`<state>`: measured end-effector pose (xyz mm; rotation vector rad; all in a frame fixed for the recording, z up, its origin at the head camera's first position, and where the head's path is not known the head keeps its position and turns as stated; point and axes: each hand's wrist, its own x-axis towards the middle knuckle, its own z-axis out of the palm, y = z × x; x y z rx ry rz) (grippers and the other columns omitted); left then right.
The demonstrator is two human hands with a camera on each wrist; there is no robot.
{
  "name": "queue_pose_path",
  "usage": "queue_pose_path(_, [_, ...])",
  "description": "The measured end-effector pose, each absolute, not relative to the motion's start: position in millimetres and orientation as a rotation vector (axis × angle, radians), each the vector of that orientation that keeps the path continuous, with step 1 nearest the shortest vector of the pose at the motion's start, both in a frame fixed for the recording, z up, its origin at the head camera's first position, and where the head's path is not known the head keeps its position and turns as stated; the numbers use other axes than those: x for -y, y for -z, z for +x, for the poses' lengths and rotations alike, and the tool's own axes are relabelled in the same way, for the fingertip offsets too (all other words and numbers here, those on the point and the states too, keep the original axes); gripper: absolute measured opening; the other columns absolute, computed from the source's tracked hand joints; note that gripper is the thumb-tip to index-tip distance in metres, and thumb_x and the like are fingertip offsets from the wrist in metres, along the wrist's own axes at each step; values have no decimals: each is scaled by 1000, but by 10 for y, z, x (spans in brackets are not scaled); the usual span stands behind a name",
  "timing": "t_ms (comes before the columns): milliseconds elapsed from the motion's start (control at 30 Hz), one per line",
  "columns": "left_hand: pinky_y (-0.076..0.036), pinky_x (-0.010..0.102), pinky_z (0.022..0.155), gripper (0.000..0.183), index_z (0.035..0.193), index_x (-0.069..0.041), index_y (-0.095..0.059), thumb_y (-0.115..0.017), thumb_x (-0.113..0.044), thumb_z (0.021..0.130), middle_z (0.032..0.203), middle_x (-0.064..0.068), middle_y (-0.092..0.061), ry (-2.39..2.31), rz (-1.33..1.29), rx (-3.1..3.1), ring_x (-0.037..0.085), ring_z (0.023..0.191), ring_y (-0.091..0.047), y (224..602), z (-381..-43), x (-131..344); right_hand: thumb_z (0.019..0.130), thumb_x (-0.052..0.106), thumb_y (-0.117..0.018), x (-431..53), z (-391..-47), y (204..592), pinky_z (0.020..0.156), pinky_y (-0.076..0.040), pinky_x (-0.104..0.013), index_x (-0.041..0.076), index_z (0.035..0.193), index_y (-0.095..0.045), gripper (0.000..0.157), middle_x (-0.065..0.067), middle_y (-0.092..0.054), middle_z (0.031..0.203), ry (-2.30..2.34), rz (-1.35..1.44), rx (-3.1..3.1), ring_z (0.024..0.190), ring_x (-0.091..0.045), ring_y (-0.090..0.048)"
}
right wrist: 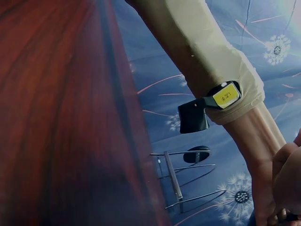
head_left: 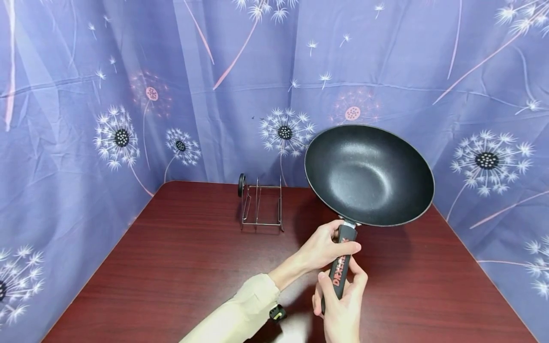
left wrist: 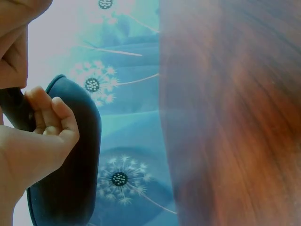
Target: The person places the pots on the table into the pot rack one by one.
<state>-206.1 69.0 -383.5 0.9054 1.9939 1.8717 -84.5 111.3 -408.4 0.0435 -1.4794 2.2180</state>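
Observation:
A black wok (head_left: pixel 369 176) is held up above the right side of the table, its inside tilted toward me. My left hand (head_left: pixel 323 247) grips the upper part of its black handle (head_left: pixel 340 267), close to the pan, with the thumb laid across the top. Lower down, my right hand (head_left: pixel 343 305) holds the handle's end between thumb and fingers. Red lettering runs along the handle. In the left wrist view, the wok (left wrist: pixel 70 188) shows dark beyond curled fingers. The right wrist view catches the hands only at its right edge.
A small wire rack (head_left: pixel 261 205) with a black round piece on its left stands at the table's back edge. The dark red table (head_left: pixel 171 267) meets a blue dandelion-print curtain (head_left: pixel 240 119) at the back and sides. A black device (head_left: pixel 278 313) is strapped by the left cuff.

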Motion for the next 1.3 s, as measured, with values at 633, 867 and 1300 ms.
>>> queue_pose_path(633, [-52,19,74,37,122,-11,-58,-70,-22,88,82,-5,-65,-2024,1014,-1923,1,77,-63,3499,-1920,-574,92,-25,-34,-1189,-794,3911,31,-15,-34,14,142,-20,65,-3,-60,84,-2377,649,1157,33,-24,-22])
queue_pose_path(867, [-52,21,84,40,126,-12,-57,-69,-25,90,92,2,-71,-1990,1038,-1986,2,85,-67,3438,-1903,-477,91,-27,-27,-1196,-801,3898,29,-14,-30,13,144,-18,67,-7,-59,92,-2459,801,1054,35,-22,-24])
queue_pose_path(1300, [-52,26,93,38,129,-18,-57,-67,-26,93,106,6,-75,-2029,1085,-2002,8,99,-71,3365,-1890,-235,93,-24,-19,-1183,-848,3844,32,-20,-24,13,149,-13,67,-4,-53,97,-2562,1061,995,39,-19,-26])
